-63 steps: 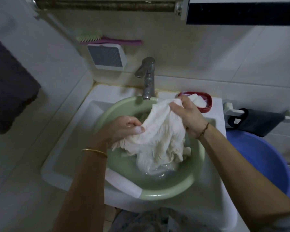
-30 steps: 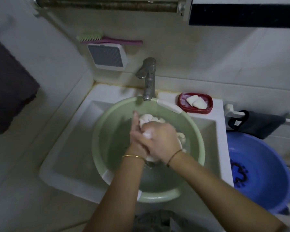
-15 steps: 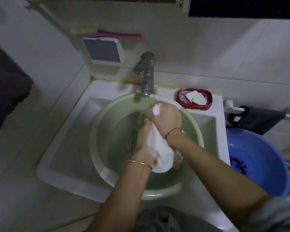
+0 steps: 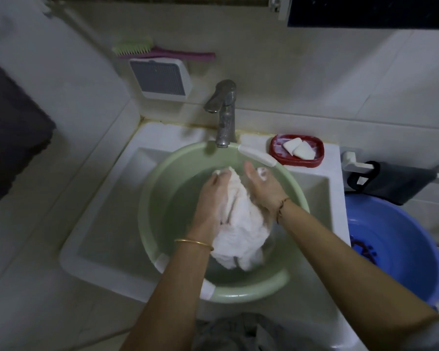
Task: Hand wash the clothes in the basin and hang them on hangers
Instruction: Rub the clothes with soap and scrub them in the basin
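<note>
Basin: green basin (image 4: 160, 178) with white rim grips, seated in the white sink (image 4: 99, 239); it holds water.
Cloth: a white cloth (image 4: 241, 231), bunched into a lump, lies inside the basin between the two hands, its lower end near the basin's near wall. Whether that end dips into the water cannot be told.
Left hand: left hand (image 4: 211, 201) lies flat along the left side of the cloth, fingers (image 4: 217, 179) stretched forward and pressed to the fabric; a gold bangle (image 4: 194, 242) sits on the wrist.
Right hand: right hand (image 4: 262, 186) presses the right side of the cloth, fingers curled into the fabric, thumb pointing forward; a thin cord bracelet (image 4: 281, 206) sits on the wrist. White suds show on the knuckles.
Grip: both hands are closed upon the cloth, squeezing it from either side.
Tap: metal tap (image 4: 224, 115) stands at the rear of the sink, spout over the basin's far rim; no stream is visible.
Soap: red soap dish (image 4: 276, 150) on the sink's rear right corner, with two white soap pieces (image 4: 299, 148) touching each other.
Wall: a green and pink brush (image 4: 160, 50) rests on top of a white box with a grey grille (image 4: 162, 78).
Right side: blue tub (image 4: 403, 252) beside the sink; a dark cloth (image 4: 395, 181) hangs on a white rail above it.
Left side: dark towel (image 4: 8, 133) hangs against the wall.
</note>
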Available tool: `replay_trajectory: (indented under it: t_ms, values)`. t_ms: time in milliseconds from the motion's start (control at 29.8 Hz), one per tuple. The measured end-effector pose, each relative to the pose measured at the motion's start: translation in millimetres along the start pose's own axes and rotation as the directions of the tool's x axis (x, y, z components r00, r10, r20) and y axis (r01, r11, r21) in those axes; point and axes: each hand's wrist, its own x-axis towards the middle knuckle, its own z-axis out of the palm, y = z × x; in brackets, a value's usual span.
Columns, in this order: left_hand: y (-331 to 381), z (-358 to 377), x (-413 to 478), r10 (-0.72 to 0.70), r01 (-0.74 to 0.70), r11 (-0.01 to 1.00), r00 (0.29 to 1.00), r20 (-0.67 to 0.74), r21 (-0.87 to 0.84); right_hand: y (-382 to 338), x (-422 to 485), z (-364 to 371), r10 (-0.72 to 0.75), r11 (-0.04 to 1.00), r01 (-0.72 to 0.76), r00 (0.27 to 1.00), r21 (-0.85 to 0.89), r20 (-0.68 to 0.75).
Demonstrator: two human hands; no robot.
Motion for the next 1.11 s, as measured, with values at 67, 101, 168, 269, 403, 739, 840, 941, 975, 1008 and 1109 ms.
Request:
replay_trajectory:
  t_ms: [67, 101, 168, 269, 403, 739, 840, 941, 975, 1008, 1109]
  values:
    - [1, -6, 4, 0.059, -0.059, 0.998, 0.998, -0.014, 0.007, 9, -7, 1, -0.042, 0.951, -0.047, 0.960, 0.306, 0.276]
    - [3, -7, 6, 0.070, -0.070, 0.997, 0.998, 0.008, 0.011, 14, -10, 1, -0.107, 0.900, -0.065, 0.926, 0.432, 0.362]
    - [4, -11, 7, 0.084, -0.090, 0.988, 0.995, 0.048, 0.122, 17, -12, -4, -0.177, 0.873, -0.067, 0.879, 0.483, 0.443]
    - [5, -23, 9, 0.210, -0.190, 0.905, 0.978, -0.011, 0.382, 12, -7, -19, -0.115, 0.965, 0.009, 0.911, 0.261, 0.395]
    - [0, -51, 18, 0.137, -0.234, 0.844, 0.964, 0.227, 0.483, 6, -3, -43, -0.072, 0.976, 0.014, 0.963, 0.217, 0.259]
    - [-27, -63, 27, -0.075, 0.049, 0.985, 0.984, 0.160, 0.162, -3, 5, -56, -0.056, 0.961, 0.128, 0.958, 0.244, -0.281]
    - [-21, -43, 30, -0.123, 0.150, 0.958, 0.985, 0.123, -0.245, -6, -15, -41, -0.299, 0.954, 0.273, 0.902, -0.126, -0.311]
    - [-17, -25, 29, -0.211, 0.269, 0.841, 0.962, 0.173, -0.469, -14, -48, -11, -0.374, 0.912, 0.344, 0.921, -0.223, -0.107]
    - [-16, -20, 25, -0.269, 0.304, 0.834, 0.953, 0.143, -0.461, -17, -58, 1, -0.435, 0.857, 0.389, 0.898, -0.339, -0.070]
    - [-16, -15, 24, -0.277, 0.299, 0.833, 0.954, 0.119, -0.466, -19, -65, 13, -0.536, 0.764, 0.453, 0.842, -0.459, -0.063]
    - [-11, 8, 5, -0.267, 0.277, 0.886, 0.960, 0.080, -0.372, -29, -64, 31, -0.674, 0.572, 0.474, 0.737, -0.669, -0.055]
